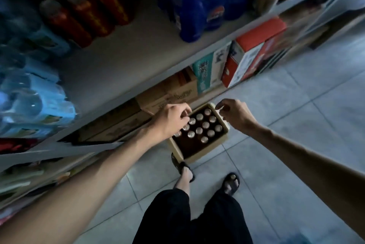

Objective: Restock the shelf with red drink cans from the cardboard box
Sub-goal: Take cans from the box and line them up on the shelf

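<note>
An open cardboard box [198,157] stands on the tiled floor beside the shelf, in front of my feet. Several drink cans [205,125] stand upright in it with their silver tops showing; the near part of the box looks dark. My left hand [172,120] hovers over the box's left side, fingers loosely curled, with nothing visible in them. My right hand [235,114] hangs over the box's right rim, fingers loosely curled and holding nothing. A row of tall red cans [79,13] stands at the back left of the shelf board [128,56].
Blue bottle packs [199,0] stand right of the red cans, and light blue water packs [33,101] sit at the left. Cardboard cartons [171,93] and red-white boxes [254,52] fill the bottom level. My sandalled feet [230,183] stand on grey tiles, which stretch away to the right.
</note>
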